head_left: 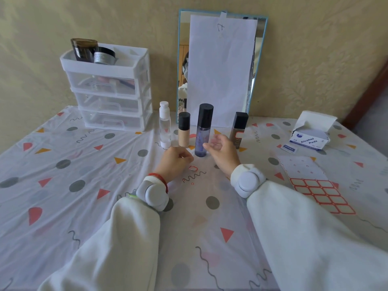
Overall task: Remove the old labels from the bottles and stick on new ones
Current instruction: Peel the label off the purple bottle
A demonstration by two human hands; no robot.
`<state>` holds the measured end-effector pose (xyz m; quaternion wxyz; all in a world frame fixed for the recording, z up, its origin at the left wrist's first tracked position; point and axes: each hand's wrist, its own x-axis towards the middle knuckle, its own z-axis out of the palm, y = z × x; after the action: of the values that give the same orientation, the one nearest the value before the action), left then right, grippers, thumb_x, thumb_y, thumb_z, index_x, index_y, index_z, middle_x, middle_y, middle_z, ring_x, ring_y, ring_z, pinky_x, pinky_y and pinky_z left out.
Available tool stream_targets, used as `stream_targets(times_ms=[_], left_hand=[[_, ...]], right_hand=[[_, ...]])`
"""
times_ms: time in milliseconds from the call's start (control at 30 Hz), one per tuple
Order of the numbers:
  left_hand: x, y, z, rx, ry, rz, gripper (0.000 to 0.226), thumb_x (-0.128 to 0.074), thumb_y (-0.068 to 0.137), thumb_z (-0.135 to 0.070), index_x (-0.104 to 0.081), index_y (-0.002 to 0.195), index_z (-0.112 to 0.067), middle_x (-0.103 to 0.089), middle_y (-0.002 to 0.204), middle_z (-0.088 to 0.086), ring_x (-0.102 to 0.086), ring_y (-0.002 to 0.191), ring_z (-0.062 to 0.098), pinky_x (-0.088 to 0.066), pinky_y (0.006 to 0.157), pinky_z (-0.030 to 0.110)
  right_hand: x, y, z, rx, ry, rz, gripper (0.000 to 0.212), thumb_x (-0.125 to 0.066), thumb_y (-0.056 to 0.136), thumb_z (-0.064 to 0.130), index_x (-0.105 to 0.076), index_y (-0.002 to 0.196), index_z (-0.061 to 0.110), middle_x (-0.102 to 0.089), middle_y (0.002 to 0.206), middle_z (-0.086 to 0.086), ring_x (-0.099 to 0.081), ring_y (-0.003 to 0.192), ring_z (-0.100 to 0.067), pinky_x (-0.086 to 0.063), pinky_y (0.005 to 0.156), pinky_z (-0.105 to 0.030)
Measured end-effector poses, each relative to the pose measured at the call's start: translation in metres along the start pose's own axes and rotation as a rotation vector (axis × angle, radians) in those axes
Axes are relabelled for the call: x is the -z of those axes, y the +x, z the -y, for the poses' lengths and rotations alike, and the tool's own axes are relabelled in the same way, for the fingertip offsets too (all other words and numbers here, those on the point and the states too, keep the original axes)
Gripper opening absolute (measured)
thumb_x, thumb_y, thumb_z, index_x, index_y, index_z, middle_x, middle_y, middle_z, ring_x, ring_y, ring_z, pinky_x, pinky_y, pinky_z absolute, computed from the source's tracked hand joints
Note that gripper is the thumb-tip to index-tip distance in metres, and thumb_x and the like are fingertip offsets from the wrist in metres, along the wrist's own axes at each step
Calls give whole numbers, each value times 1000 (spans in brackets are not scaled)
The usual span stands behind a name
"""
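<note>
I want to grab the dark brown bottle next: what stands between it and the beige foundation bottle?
In the head view, the tall purple bottle stands between the beige foundation bottle and the dark brown bottle; the right hand reaches in there too.

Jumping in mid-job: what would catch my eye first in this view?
Four bottles stand in a row mid-table, the tall purple bottle in front, with the right hand open just beside it. The left hand is curled near a small peeled red-edged label on the cloth. A sheet of red-bordered labels lies at the right, below an alcohol pads box.
</note>
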<state>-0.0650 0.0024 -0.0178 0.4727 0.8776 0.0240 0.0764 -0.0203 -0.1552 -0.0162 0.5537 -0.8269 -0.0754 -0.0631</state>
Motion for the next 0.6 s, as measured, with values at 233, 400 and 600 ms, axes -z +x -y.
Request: stream_targets(times_ms=[233,400,600], left_hand=[[3,-1,-3,63,-95,18,14,-56,88,-6,-67,81,-8,-60,81,2,-53,81,18,-39,73,26],[3,-2,-4,55,-87,22,17,-53,89,-7,-66,77,-9,-60,80,3,-54,78,18,-41,65,21],[0,-2,-5,54,-57,23,23,-48,92,-12,-62,74,-15,-59,79,0,-54,75,14,-40,63,22]], right_hand=[[4,-20,1,169,-242,118,10,-78,78,24,-71,82,19,-60,73,17,-56,68,1,-40,66,-2],[-5,-25,2,207,-378,262,14,-74,81,27,-75,94,19,-65,83,12,-58,75,-3,-52,79,-24],[-9,-31,4,204,-455,290,11,-71,84,25,-75,90,18,-66,89,6,-61,83,-14,-50,79,-28]])
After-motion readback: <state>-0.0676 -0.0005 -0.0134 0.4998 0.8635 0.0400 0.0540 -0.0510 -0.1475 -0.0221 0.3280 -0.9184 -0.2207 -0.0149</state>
